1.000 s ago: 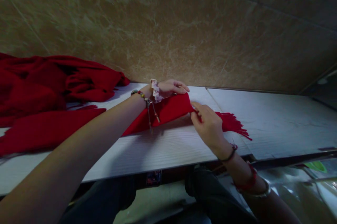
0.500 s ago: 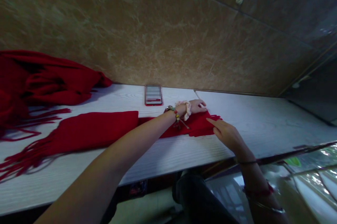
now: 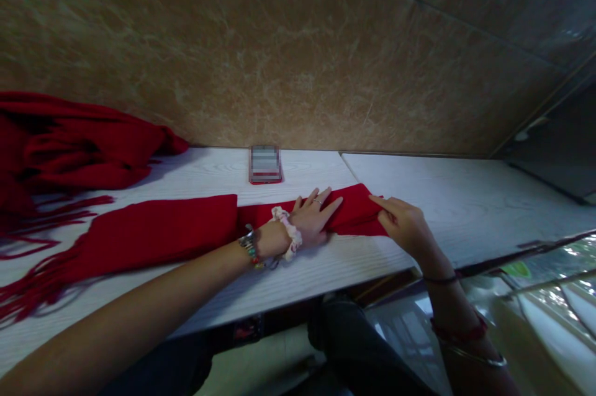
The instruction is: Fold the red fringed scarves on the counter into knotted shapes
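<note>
A long red scarf [image 3: 162, 231] lies flat along the white table [image 3: 298, 272], its fringe trailing off at the left. My left hand [image 3: 313, 217] rests flat on the scarf near its right end, fingers spread. My right hand [image 3: 403, 226] pinches the folded right end of the scarf between thumb and fingers. A scrunchie and a bead bracelet sit on my left wrist.
A heap of more red scarves [image 3: 69, 144] lies at the back left against the brown marble wall. A phone [image 3: 265, 164] lies flat on the table behind the scarf. The table's right part [image 3: 465, 197] is a separate white board.
The scarf's right end with its fringe has been folded back, so no fringe shows there. My left hand slid back toward me and now lies flat on the fold; my right hand now pinches the end.
</note>
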Demonstrator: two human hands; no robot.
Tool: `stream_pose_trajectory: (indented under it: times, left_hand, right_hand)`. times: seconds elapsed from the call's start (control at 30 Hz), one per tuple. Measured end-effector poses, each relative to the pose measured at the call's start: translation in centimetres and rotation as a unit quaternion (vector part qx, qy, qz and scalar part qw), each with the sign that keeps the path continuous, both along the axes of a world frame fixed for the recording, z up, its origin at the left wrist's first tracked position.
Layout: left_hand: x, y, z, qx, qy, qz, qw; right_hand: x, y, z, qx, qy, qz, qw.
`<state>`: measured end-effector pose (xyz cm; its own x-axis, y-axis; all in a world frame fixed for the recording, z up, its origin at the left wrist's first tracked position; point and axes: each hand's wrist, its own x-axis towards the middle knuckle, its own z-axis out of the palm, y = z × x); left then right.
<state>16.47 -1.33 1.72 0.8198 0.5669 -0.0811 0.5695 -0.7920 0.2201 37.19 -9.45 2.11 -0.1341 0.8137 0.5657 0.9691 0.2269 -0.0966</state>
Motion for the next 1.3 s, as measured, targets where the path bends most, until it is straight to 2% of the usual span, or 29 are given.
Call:
stream_pose_trajectory:
  times: [0.1,0.17,0.3,0.43,0.73,0.83,0.97,1.07,1.13,1.3]
  left_hand:
    - [0.4,-0.7,0.1,-0.015,-0.01,-0.013,1.0]
    - [0.8,-1.1,0.0,-0.02,-0.018,-0.017,0.999]
    - [1.4,-1.7,-0.4,-0.034,-0.028,-0.015,0.999]
    - [1.8,-2.0,-0.5,-0.018,-0.041,-0.016,0.999]
    - [4.1,0.1,-1.1,0.062,-0.088,-0.025,0.994]
    - [3.8,0.8,-0.3,0.078,-0.076,-0.029,0.994]
    - [2.8,0.9,1.9,0.086,-0.074,-0.03,0.993]
    - [2.6,0.4,2.8,0.096,-0.077,-0.037,0.992]
    - [2.9,0.0,2.4,0.082,-0.065,-0.041,0.994]
    - [3.8,-0.6,0.0,0.043,-0.035,-0.055,0.997]
  right_hand:
    - [-0.5,-0.7,1.1,0.031,-0.011,-0.008,0.999]
    - [-0.5,-1.1,1.3,0.033,-0.019,-0.017,0.999]
    - [0.6,-1.5,-0.4,-0.017,-0.033,-0.027,0.999]
    - [1.5,-1.3,-2.1,-0.028,-0.007,-0.033,0.999]
    - [1.3,-0.4,-2.1,-0.043,0.019,-0.03,0.998]
    - [0.7,-0.4,-1.5,-0.021,0.03,-0.01,0.999]
    - [-0.5,-0.6,0.0,0.035,0.021,0.001,0.999]
    - [-0.6,-0.7,0.0,0.072,-0.001,-0.001,0.997]
    - [0.1,-0.6,-0.9,0.061,-0.017,-0.002,0.998]
    - [2.4,-0.2,-3.7,0.005,-0.038,-0.008,0.999]
